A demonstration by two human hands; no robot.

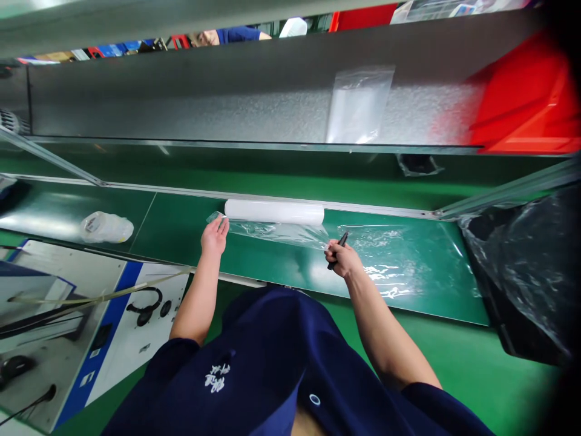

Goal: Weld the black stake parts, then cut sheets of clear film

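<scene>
A white roll of clear film [274,212] lies across the green bench [181,236]. A sheet of the film [290,233] is pulled out from it toward me. My left hand [215,235] rests flat and open on the near left edge of that sheet, just below the roll's left end. My right hand [342,258] is closed around a black pen-like tool [339,247], its tip touching the film near the roll's right end. More loose clear film [408,257] is spread over the bench to the right.
A crumpled clear bag [106,227] lies at the bench's left. A white and blue machine with cables [82,327] stands at lower left. Black plastic sheeting [531,272] hangs at right. A clear bag [358,106] leans on the grey shelf wall; a red bin [531,97] sits there.
</scene>
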